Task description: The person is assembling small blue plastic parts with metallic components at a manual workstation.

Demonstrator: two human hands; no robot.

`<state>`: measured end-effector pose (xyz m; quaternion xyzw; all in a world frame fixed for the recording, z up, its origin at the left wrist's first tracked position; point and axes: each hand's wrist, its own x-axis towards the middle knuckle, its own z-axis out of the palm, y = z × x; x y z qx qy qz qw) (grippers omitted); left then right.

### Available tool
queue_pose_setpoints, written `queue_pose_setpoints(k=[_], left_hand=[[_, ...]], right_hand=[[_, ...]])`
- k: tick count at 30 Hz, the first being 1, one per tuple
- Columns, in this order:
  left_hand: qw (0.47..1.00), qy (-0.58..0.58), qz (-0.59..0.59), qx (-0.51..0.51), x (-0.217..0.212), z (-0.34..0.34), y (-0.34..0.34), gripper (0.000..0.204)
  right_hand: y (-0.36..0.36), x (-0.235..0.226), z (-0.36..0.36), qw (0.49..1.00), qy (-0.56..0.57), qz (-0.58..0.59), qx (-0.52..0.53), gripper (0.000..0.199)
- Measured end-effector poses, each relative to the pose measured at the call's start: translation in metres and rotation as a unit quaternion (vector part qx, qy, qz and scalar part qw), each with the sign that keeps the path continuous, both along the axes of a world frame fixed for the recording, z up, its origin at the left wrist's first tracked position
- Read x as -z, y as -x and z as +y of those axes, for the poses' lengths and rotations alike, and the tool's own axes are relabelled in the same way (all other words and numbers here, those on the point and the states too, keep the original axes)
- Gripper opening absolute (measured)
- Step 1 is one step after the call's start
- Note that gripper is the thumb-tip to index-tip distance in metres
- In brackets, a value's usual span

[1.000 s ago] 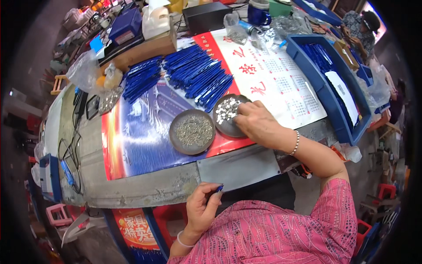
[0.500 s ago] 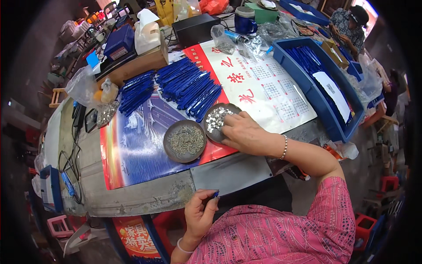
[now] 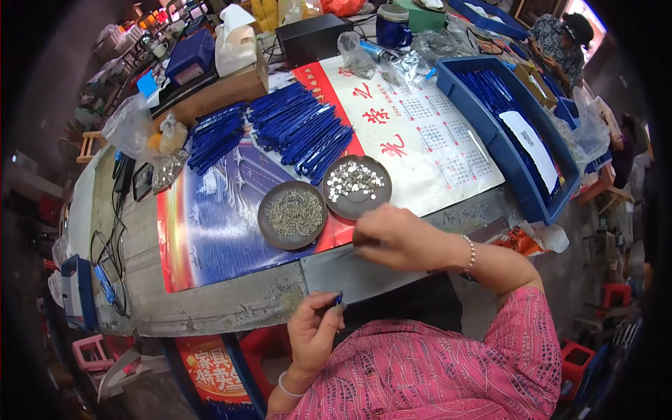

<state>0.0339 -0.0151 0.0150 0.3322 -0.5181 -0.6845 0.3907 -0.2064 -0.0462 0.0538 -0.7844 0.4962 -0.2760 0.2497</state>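
Observation:
My left hand (image 3: 315,329) is closed in a pinch at the table's front edge, with the tip of a small blue piece (image 3: 339,299) showing between thumb and finger. The rest of that piece is hidden. My right hand (image 3: 399,238) hovers just in front of a round dark dish (image 3: 357,207) of small shiny silver discs (image 3: 355,179). Its fingers are curled together and slightly blurred; what they hold, if anything, does not show. Beside it sits a second dark dish (image 3: 269,234) of small metal pins or screws (image 3: 295,214). Behind the dishes lie heaps of slim blue strips (image 3: 301,129).
A poster calendar (image 3: 231,245) covers the tabletop under the dishes. On the right stands a blue bin (image 3: 500,150) of more blue strips. A black box (image 3: 311,43) and a blue mug (image 3: 393,26) are at the back. Another person (image 3: 556,45) sits far right.
My right hand has drawn back from the dish of silver discs, toward me and my left hand. The left hand keeps its pinch on the blue piece, nearly still.

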Motion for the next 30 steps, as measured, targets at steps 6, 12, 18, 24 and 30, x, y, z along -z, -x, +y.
queue_pose_setpoints(k=[6,12,18,24,30], left_hand=[[0.994,-0.082,0.07,-0.028,0.004,-0.002,0.01,0.017],[0.984,-0.114,0.136,0.0,0.007,0.005,0.018,0.024],[0.984,-0.083,0.153,-0.026,0.008,0.009,0.02,0.025],[0.982,-0.053,0.184,0.001,0.014,0.012,0.018,0.027],[0.975,-0.073,0.207,0.022,0.015,0.011,0.018,0.024]], right_hand=[[-0.029,0.007,0.045,0.964,-0.096,-0.247,0.003,0.014],[-0.048,0.018,0.047,0.978,0.1,-0.182,0.025,0.019],[-0.053,0.02,0.048,0.974,0.152,-0.16,0.044,0.021],[-0.053,0.025,0.051,0.969,0.083,-0.229,0.042,0.02],[-0.052,0.033,0.048,0.74,-0.297,-0.603,0.02,0.017]])
